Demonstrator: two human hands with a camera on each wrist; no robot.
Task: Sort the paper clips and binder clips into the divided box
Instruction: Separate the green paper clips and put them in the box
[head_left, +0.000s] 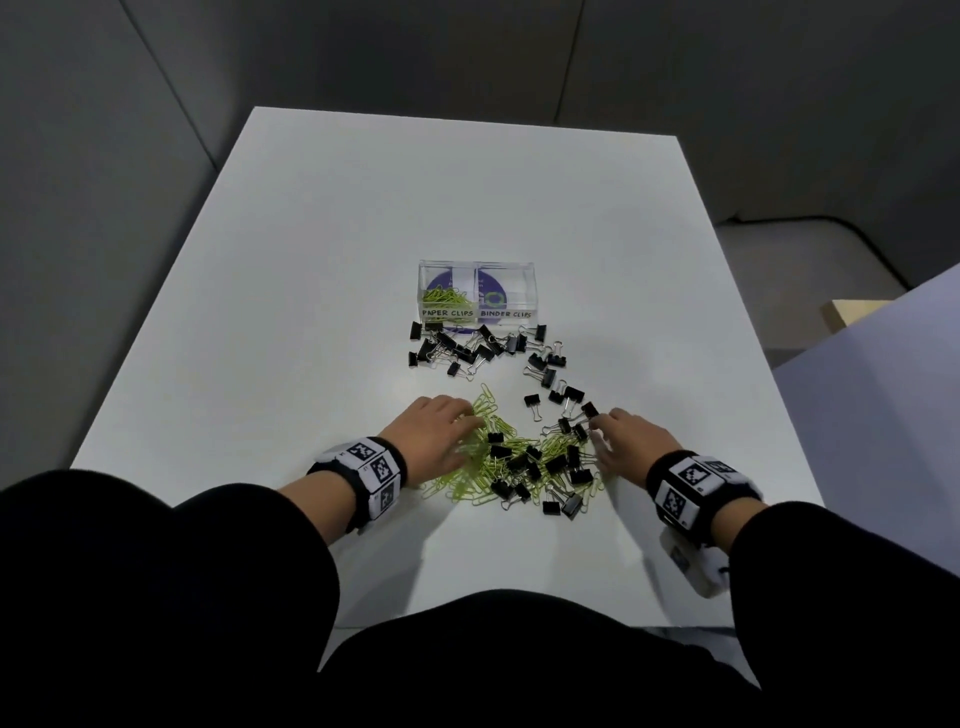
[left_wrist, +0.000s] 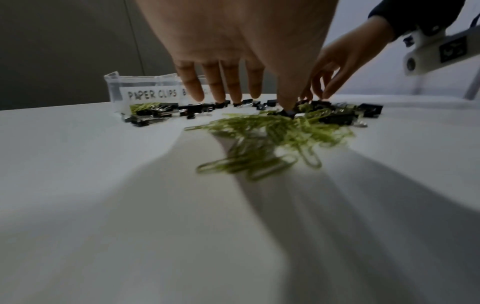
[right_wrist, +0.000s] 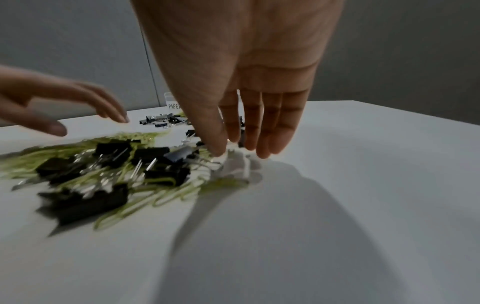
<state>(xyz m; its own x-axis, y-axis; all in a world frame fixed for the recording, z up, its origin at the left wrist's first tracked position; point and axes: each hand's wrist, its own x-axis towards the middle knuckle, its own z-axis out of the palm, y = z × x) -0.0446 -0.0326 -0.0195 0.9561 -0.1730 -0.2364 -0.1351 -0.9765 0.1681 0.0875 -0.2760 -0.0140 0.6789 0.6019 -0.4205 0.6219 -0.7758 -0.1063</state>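
From the head camera, a clear divided box (head_left: 477, 296) stands on a white table (head_left: 311, 260), its compartments labelled PAPER CLIPS and BINDER CLIPS; a few green paper clips (head_left: 445, 298) lie in the one marked PAPER CLIPS, while the other looks bare of clips. Black binder clips (head_left: 457, 351) are strewn just in front of the box, and nearer the person a mixed pile (head_left: 530, 462) of green and black clips spreads between two hands. The left hand (head_left: 434, 434) lies flat and spread on the pile's left edge, on the side away from the box; the right hand (head_left: 636, 439) reaches the pile's right edge with fingers loosely extended, gripping nothing. Both wrists carry marker-patterned bands (head_left: 371, 475). From the left wrist camera, the left hand's fingers (left_wrist: 192, 86) point down, straight and slightly apart, with the thumb tip touching a black clip (left_wrist: 288, 113) in front of the box (left_wrist: 142, 90). From the right wrist camera, the right hand's fingers (right_wrist: 272, 127) hang straight and close together, tips at the table beside the blurred pile (right_wrist: 109, 170), holding nothing.
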